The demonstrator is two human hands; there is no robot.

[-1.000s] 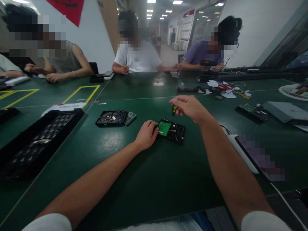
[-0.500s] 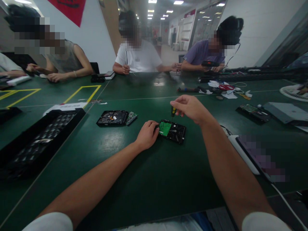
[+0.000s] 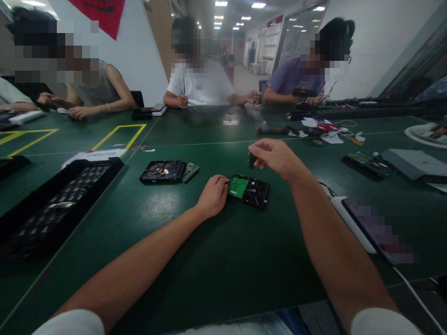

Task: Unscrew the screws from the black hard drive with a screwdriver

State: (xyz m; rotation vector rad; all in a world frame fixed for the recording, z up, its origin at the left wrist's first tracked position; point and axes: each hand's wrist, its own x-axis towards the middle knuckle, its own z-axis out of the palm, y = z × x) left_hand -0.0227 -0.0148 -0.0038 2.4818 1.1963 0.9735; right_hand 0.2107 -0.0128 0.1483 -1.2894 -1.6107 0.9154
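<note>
While the left hand (image 3: 213, 196) touches its left end, hard drive (image 3: 256, 193): lies flat on the green table (image 3: 244, 260) just right of the frame's middle, green board (image 3: 238, 187) to the left, black casing to the right.
Left forearm (image 3: 139, 265): slants almost straight from the lower left corner toward the middle, low over the table.
Left wrist: nearly in line with that forearm, knuckles up.
Left fingers: bent, close together, closed about the drive's left end; their undersides are hidden.
Right forearm (image 3: 324, 232): climbs from the lower right corner, leaning left.
Right wrist: raised above the table and bent, so the hand points toward the left of the frame.
Right hand (image 3: 275, 157): above the drive's far edge, back upward.
Right fingers: thumb and forefinger pinch the handle; the others fold in behind it.
Screwdriver (image 3: 251, 162): close to upright, thin shaft running down to the green board's upper right corner; too small to tell whether the tip sits in a screw.
Left of the hands: another black drive (image 3: 163, 171), with a small circuit board (image 3: 191, 171) just beside its right end.
Left edge: a long black tray (image 3: 115, 170).
Top centre: a person in a white shirt (image 3: 200, 86), seated across the table.
</note>
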